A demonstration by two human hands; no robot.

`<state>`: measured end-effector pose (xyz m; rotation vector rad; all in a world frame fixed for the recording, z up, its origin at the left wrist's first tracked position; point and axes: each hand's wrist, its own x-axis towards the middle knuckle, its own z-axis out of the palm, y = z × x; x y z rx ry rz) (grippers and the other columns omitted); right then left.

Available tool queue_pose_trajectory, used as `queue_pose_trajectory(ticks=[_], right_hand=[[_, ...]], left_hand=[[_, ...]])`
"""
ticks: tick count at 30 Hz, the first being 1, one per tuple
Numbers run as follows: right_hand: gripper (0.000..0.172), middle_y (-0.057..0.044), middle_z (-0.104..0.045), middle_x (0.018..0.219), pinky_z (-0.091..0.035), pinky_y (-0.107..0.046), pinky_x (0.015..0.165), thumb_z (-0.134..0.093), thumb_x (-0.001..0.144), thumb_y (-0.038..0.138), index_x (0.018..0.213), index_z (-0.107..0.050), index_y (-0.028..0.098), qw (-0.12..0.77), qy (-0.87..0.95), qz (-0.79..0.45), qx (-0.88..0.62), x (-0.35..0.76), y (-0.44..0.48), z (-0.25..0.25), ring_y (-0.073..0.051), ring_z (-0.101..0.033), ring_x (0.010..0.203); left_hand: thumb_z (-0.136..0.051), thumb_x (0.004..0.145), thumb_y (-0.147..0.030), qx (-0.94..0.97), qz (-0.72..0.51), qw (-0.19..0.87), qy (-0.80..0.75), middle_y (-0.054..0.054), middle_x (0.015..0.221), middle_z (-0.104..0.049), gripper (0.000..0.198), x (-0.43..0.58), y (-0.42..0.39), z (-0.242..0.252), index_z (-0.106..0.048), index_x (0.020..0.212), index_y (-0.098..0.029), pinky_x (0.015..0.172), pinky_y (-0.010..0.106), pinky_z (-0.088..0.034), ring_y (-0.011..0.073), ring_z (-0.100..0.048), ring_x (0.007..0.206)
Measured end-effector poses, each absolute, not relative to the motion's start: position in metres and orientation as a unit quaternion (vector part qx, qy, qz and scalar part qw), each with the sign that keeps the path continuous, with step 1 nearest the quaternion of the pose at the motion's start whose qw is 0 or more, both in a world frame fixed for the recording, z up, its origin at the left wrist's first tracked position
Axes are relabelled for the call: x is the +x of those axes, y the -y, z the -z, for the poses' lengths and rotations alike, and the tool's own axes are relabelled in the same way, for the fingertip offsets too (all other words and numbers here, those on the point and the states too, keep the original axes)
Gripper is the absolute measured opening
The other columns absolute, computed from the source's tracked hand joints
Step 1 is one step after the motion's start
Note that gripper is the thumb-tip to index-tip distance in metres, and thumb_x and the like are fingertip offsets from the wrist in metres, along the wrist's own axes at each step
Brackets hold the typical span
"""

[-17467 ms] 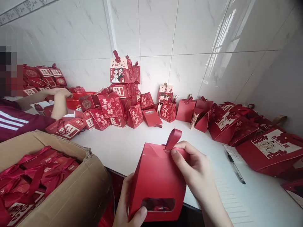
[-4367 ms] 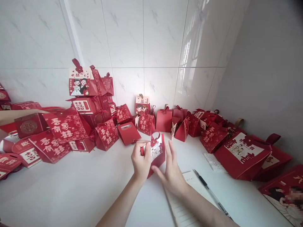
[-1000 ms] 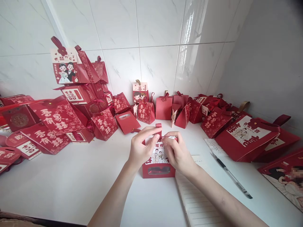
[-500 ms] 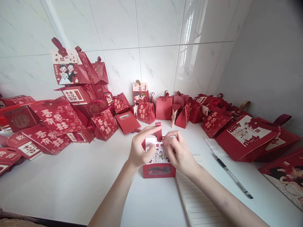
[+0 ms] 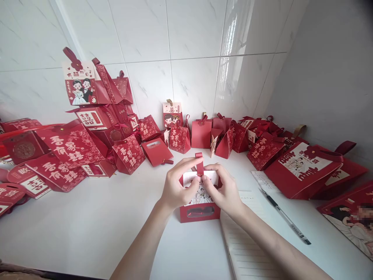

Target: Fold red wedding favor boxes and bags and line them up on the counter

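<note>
A small red gift box (image 5: 199, 212) stands upright on the white counter (image 5: 87, 225) in front of me. It has a white picture panel, a clear window near its base and a red ribbon loop (image 5: 199, 163) sticking up from its top. My left hand (image 5: 176, 186) pinches the box's top from the left, thumb by the ribbon. From the right, my right hand (image 5: 223, 190) pinches the same top edge, fingers closed on it.
Many red gift boxes are heaped along the tiled wall: a tall stack (image 5: 87, 101) at left, a row (image 5: 221, 134) at the back, larger bags (image 5: 303, 167) at right. A lined notepad (image 5: 247, 252) and a black pen (image 5: 284, 219) lie by my right forearm.
Both hands stay pinched at the box's top. The box has shifted slightly right, and the ribbon loop stands a bit more upright between my fingers.
</note>
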<state>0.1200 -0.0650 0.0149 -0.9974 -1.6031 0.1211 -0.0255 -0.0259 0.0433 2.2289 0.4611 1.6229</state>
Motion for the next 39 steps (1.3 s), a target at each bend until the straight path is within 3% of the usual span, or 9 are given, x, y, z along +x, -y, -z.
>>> queue_pose_trajectory(ticks=[3,11,16,20,24,30,39], right_hand=[[0.007,0.0,-0.053,0.073,-0.041,-0.025,0.054,-0.049,0.091,0.025,0.087,-0.053,0.02,0.586,0.69,-0.038,-0.424,0.119,0.066,-0.019,-0.014,-0.05,0.06],[0.013,0.0,-0.055,0.07,-0.041,-0.025,0.052,-0.051,0.089,0.027,0.081,-0.056,0.02,0.6,0.672,-0.115,-0.42,0.12,0.067,-0.025,-0.014,-0.052,0.059],[0.008,-0.003,-0.062,0.083,-0.049,-0.03,0.068,-0.056,0.083,0.026,0.084,-0.062,0.02,0.622,0.666,-0.142,-0.387,0.12,0.068,-0.03,-0.019,-0.06,0.078],[0.01,-0.002,-0.063,0.075,-0.046,-0.025,0.052,-0.056,0.081,0.028,0.085,-0.063,0.021,0.609,0.637,-0.185,-0.434,0.119,0.07,-0.031,-0.018,-0.059,0.068],[0.012,-0.002,-0.063,0.072,-0.04,-0.022,0.043,-0.057,0.079,0.03,0.081,-0.062,0.02,0.612,0.625,-0.201,-0.441,0.119,0.07,-0.032,-0.015,-0.055,0.059],[0.013,0.003,-0.054,0.058,-0.034,-0.019,0.037,-0.056,0.076,0.031,0.075,-0.06,0.018,0.609,0.605,-0.243,-0.453,0.117,0.072,-0.037,-0.01,-0.041,0.043],[0.017,0.006,-0.044,0.049,-0.029,-0.018,0.037,-0.058,0.072,0.034,0.069,-0.055,0.017,0.59,0.578,-0.331,-0.455,0.117,0.071,-0.043,-0.008,-0.034,0.041]], left_hand=[[-0.054,0.074,-0.008,0.782,-0.577,0.17,-0.162,0.007,0.112,-0.067,0.043,-0.024,0.026,-0.043,-0.063,0.113,-0.02,0.079,0.03,-0.055,0.0201,-0.064,0.097],[-0.053,0.074,-0.008,0.779,-0.575,0.189,-0.166,0.006,0.108,-0.068,0.042,-0.023,0.026,-0.043,-0.063,0.113,-0.021,0.075,0.028,-0.056,0.0172,-0.066,0.089],[-0.052,0.074,-0.008,0.775,-0.577,0.198,-0.165,0.006,0.106,-0.068,0.042,-0.024,0.026,-0.043,-0.064,0.112,-0.021,0.076,0.029,-0.056,0.0172,-0.065,0.087],[-0.052,0.075,-0.009,0.778,-0.572,0.202,-0.163,0.006,0.106,-0.067,0.041,-0.024,0.025,-0.042,-0.063,0.113,-0.021,0.076,0.029,-0.055,0.0168,-0.065,0.086],[-0.053,0.078,-0.009,0.776,-0.575,0.199,-0.166,0.007,0.108,-0.067,0.039,-0.024,0.025,-0.041,-0.063,0.114,-0.021,0.084,0.031,-0.054,0.0191,-0.063,0.097],[-0.053,0.076,-0.007,0.769,-0.575,0.223,-0.172,0.005,0.106,-0.067,0.041,-0.024,0.025,-0.041,-0.064,0.113,-0.021,0.079,0.028,-0.055,0.0166,-0.064,0.091],[-0.056,0.075,-0.008,0.761,-0.573,0.246,-0.182,0.006,0.105,-0.068,0.04,-0.025,0.023,-0.04,-0.066,0.111,-0.021,0.074,0.026,-0.054,0.0159,-0.065,0.085]])
